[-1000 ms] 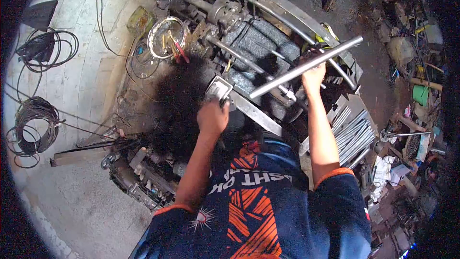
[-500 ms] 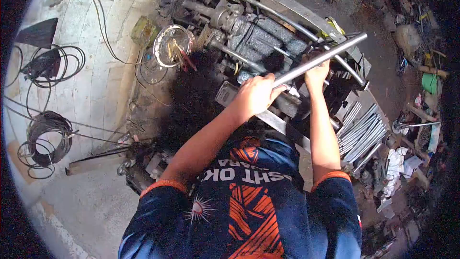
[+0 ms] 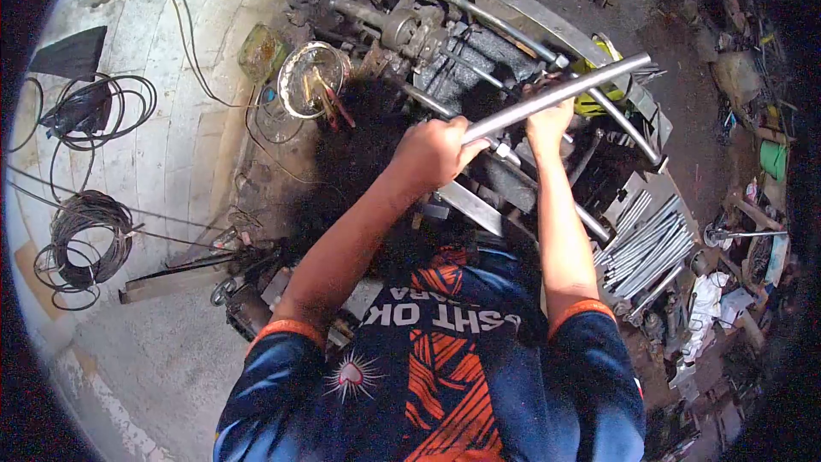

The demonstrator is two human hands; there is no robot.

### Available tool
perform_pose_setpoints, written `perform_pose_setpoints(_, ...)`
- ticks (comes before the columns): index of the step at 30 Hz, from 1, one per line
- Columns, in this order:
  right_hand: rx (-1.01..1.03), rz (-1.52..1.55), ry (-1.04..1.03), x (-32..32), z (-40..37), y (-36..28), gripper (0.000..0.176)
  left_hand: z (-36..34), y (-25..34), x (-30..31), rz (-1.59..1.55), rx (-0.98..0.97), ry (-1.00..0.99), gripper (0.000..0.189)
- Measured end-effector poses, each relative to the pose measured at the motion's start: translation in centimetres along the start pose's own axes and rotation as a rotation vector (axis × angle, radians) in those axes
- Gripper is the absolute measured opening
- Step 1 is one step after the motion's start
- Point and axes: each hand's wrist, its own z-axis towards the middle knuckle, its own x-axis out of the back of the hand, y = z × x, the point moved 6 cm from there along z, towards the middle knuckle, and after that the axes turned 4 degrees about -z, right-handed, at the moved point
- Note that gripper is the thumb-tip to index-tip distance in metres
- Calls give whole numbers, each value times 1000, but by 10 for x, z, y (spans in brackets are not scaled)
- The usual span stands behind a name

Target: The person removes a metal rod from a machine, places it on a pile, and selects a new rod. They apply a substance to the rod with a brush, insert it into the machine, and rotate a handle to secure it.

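Note:
A long shiny steel tube [image 3: 590, 81] runs from the middle up to the right, above a greasy machine [image 3: 445, 43]. My left hand [image 3: 436, 152] is closed around the tube's near end. Further along the tube, my right hand [image 3: 547, 117] grips its middle. The tube's far end sticks out over the machine's right side. Below my hands lies a flat steel bar [image 3: 466, 205] on the machine bed.
A bundle of cut steel rods [image 3: 646, 244] lies to the right. A round tin with small tools [image 3: 308, 79] stands left of the machine. Coiled cables [image 3: 81, 239] lie on the concrete floor at left. Scrap and clutter fill the right side.
My left hand left the flat metal piece on the machine and took hold of the tube's near end. Both hands then raised the tube slightly and moved it further over the machine.

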Motion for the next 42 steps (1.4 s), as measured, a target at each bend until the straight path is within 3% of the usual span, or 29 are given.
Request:
perform_pose_setpoints(13, 69, -105, -31, -2, 1, -20, 23, 1, -1, -2, 88, 139, -177, 41)
perform_pose_setpoints(18, 194, -97, -50, -3, 0, -28, 30, 2, -5, -4, 110, 187, -243, 44)
perform_pose_setpoints(36, 124, -16, -46, -2, -2, -17, 30, -1, 1, -6, 191, 118, -199, 48)
perform_pose_setpoints(42, 195, -50, -49, 1, -1, -32, 29, -3, 0, -10, 238, 150, -270, 47)
